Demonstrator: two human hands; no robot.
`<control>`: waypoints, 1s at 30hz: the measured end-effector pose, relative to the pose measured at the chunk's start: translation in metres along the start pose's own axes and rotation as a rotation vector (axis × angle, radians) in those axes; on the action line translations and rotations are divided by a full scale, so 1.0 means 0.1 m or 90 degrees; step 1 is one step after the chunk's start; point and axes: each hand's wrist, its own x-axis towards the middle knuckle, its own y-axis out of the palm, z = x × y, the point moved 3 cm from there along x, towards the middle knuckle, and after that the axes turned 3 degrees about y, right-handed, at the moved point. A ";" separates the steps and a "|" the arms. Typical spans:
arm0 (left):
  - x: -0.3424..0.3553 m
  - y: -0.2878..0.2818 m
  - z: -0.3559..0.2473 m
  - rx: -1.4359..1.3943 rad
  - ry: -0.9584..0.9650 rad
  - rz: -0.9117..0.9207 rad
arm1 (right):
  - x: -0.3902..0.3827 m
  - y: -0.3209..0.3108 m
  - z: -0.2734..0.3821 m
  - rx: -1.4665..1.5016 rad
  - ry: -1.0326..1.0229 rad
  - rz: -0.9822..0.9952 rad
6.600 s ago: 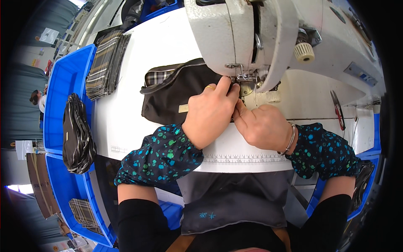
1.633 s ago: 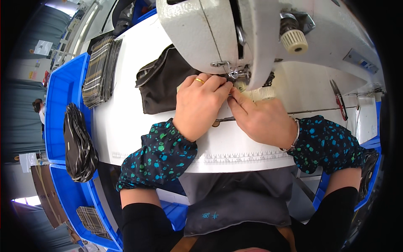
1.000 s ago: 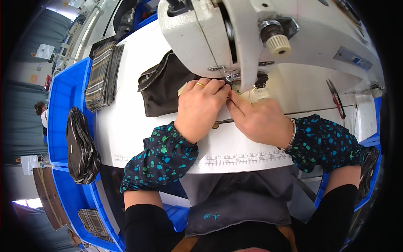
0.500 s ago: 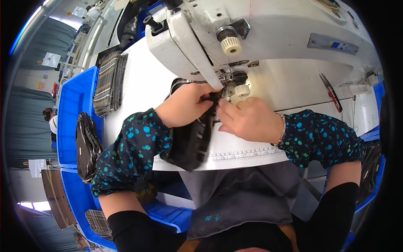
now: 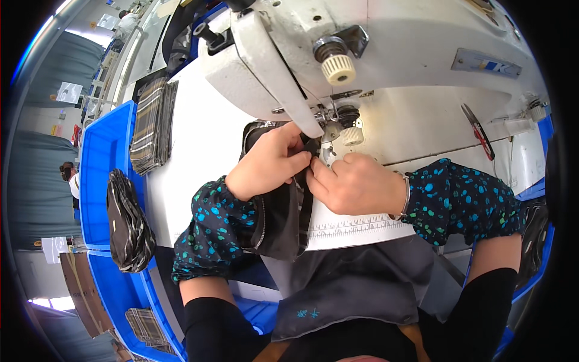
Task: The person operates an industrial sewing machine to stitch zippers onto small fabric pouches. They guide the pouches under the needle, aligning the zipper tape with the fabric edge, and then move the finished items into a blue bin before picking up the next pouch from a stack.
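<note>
A dark pouch-like fabric piece (image 5: 278,223) with a zipper along its edge lies under my left forearm, beside the needle area of a white sewing machine (image 5: 253,78). My left hand (image 5: 268,160) pinches a small black fold of it between thumb and fingers, close to the presser foot. My right hand (image 5: 353,184) is closed, its thumb and index fingertips at the same edge of the pouch, just in front of the needle. The exact spot under the foot is partly hidden by the machine head and my fingers.
Red-handled snips (image 5: 479,134) lie right of the machine. A stack of plaid fabric pieces (image 5: 152,127) stands on the table's left. Beyond it are blue bins (image 5: 90,175), with a bundle of dark pouches (image 5: 128,223) on the rim. A printed ruler (image 5: 356,227) runs along the table's front edge.
My left forearm has shifted right, and the pouch has turned so its zipper shows more. Both hands have drawn slightly nearer me, and my right fingers have curled in closer.
</note>
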 end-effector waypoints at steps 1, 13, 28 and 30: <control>0.00 0.00 -0.01 -0.051 -0.027 0.013 | -0.01 0.03 -0.01 0.000 -0.001 -0.007; -0.01 -0.03 0.04 0.166 0.132 -0.119 | 0.02 -0.10 -0.08 0.019 -0.017 -0.051; -0.11 0.31 -0.12 0.614 0.243 -0.325 | -0.02 -0.10 0.03 -0.026 -0.012 0.085; -0.14 0.27 -0.14 0.516 0.237 -0.262 | -0.04 -0.10 0.04 -0.012 -0.001 0.088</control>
